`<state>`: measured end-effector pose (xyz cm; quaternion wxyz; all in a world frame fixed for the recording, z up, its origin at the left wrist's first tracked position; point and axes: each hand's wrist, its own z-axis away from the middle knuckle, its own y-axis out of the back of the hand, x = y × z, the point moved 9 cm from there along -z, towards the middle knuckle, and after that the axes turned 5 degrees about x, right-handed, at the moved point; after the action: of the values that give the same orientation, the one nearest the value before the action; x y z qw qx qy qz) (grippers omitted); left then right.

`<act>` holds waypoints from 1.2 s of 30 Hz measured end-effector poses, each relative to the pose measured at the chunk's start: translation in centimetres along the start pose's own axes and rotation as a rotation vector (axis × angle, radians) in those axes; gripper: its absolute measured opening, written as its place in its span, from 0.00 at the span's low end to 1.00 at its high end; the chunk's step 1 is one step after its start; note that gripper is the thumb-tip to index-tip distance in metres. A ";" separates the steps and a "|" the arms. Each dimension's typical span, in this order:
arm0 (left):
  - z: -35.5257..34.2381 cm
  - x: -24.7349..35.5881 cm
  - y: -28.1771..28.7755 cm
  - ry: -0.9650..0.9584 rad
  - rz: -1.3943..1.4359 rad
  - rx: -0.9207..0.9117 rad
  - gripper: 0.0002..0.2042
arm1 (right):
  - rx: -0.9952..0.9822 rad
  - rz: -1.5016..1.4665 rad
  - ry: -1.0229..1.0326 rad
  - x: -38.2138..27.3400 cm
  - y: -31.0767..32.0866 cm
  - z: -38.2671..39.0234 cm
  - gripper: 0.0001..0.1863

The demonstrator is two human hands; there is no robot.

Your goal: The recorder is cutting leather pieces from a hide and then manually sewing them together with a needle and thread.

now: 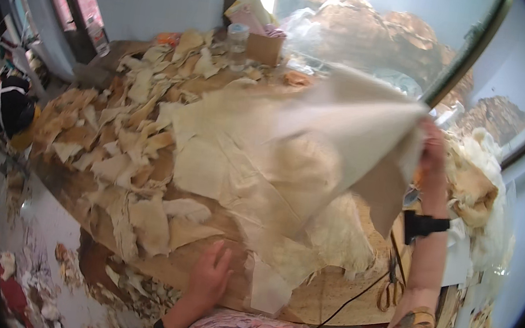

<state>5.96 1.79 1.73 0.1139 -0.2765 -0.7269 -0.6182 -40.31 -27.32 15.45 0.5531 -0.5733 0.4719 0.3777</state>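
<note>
My right hand (432, 149), blurred at the fingers, grips the corner of a raised cream sheet (353, 119), leather or similar, lifted above a large pale hide (218, 152) spread on the wooden table (298, 303). My left hand (211, 276) lies on the bare wood at the front edge, fingers slightly bent and apart, holding nothing, left of the hide's lower flap. Scissors (390, 291) and a dark cord (354, 301) lie on the wood near my right forearm. What lies under the raised sheet is partly hidden.
Many scraps (115, 139) cover the table's left half. A cardboard box (263, 49) and clear jar (237, 39) stand at the back. A window (369, 39) rises behind. Fleecy material (476, 184) is piled at the right. A black bundle (11, 103) and littered floor (50, 236) are at left.
</note>
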 end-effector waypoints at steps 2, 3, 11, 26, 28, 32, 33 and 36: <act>0.2 0.7 -0.2 -0.006 -0.013 0.005 0.25 | 0.293 -0.150 0.263 -5.9 9.9 0.1 0.06; -0.4 1.6 -0.5 -0.062 0.047 0.005 0.25 | 0.218 -0.159 0.398 -12.9 23.5 1.9 0.06; -1.2 5.6 -3.0 -0.133 0.135 -0.079 0.25 | 0.360 0.058 -0.072 0.6 19.5 13.9 0.06; -5.9 17.0 -13.1 -0.473 -0.148 -0.330 0.48 | 0.124 1.282 -0.351 13.7 4.1 26.4 0.19; -6.4 17.3 -14.4 -0.455 -0.180 -0.325 0.51 | 0.064 1.111 -0.358 14.6 3.9 26.2 0.18; -7.7 18.3 -14.4 -0.357 -0.115 -0.293 0.56 | -0.075 0.726 -0.464 14.8 1.0 25.4 0.11; -8.0 18.8 -14.8 -0.364 -0.113 -0.288 0.56 | -0.140 0.488 -0.550 15.3 -0.1 25.4 0.09; -9.1 19.3 -13.8 -0.323 0.135 -0.108 0.56 | -0.236 0.304 -0.482 13.7 -4.5 23.9 0.07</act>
<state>-19.02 -3.02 1.89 0.0219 -0.4260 -0.6813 -0.5949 -30.15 -5.54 1.14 0.5161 -0.4503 0.3601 0.6334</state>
